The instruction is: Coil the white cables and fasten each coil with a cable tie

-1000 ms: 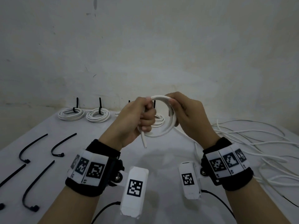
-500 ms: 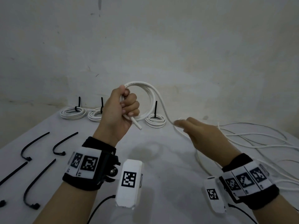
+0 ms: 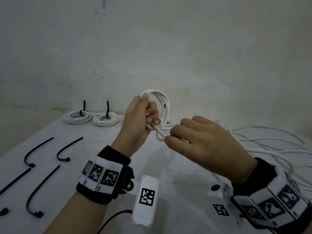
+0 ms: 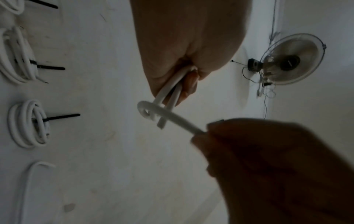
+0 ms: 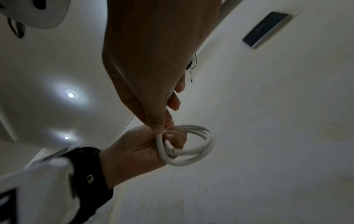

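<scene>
White cable coil (image 3: 163,105) gripped in left hand (image 3: 138,120); right hand (image 3: 202,142) pinches strand.

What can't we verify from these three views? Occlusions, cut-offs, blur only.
- Third tied coil: head view, mostly behind the held coil and left hand.
- Right hand pinch on the cable: left wrist view, dark and blurred.
- Loose cables: head view, cut off by the right edge; count unclear.
- Nearest cable tie: cut off by the left edge.

My left hand (image 3: 140,122) holds the coil (image 3: 162,107) at twelve o'clock; tied coils (image 3: 77,117) sit at eleven, cable ties (image 3: 38,149) at nine, loose cables (image 3: 273,146) at three.
</scene>
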The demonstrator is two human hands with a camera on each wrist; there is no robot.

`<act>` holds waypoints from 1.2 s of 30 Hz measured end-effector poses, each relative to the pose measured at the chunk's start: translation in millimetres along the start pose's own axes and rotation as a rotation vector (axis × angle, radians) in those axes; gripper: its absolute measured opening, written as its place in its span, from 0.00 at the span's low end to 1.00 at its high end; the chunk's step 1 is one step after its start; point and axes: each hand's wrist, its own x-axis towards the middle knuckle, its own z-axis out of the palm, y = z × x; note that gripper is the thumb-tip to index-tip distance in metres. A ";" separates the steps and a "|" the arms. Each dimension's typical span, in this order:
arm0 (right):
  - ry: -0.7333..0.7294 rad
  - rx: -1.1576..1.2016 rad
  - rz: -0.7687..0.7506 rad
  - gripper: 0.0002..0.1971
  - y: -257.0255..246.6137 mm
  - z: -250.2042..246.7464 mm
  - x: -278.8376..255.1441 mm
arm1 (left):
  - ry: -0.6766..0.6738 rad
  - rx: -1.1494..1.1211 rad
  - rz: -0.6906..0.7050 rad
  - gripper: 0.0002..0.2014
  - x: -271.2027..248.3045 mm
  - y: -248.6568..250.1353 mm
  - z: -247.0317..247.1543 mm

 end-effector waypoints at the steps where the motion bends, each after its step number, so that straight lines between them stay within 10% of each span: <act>1: 0.037 0.007 0.014 0.11 2.1 -3.0 2.8 | -0.022 0.044 -0.010 0.16 -2.2 -1.8 2.3; 10: 0.000 0.252 0.246 0.21 32.4 -3.3 5.5 | -0.230 0.348 -0.178 0.15 -16.0 -5.4 5.8; 15: 0.088 0.153 0.216 0.09 28.1 1.8 7.0 | -0.261 0.405 -0.203 0.12 -18.7 -1.1 7.4; 22: 0.212 0.396 0.504 0.10 39.0 16.9 7.8 | -0.323 -0.008 -0.405 0.12 -14.2 1.4 9.0; 28: 0.168 0.776 0.740 0.18 21.9 45.1 -0.2 | -0.184 -0.087 -0.351 0.16 -14.3 0.7 7.0; 36: 0.135 0.752 0.668 0.24 16.3 55.6 -6.3 | -0.118 0.356 -0.173 0.07 -10.7 -2.8 -4.0</act>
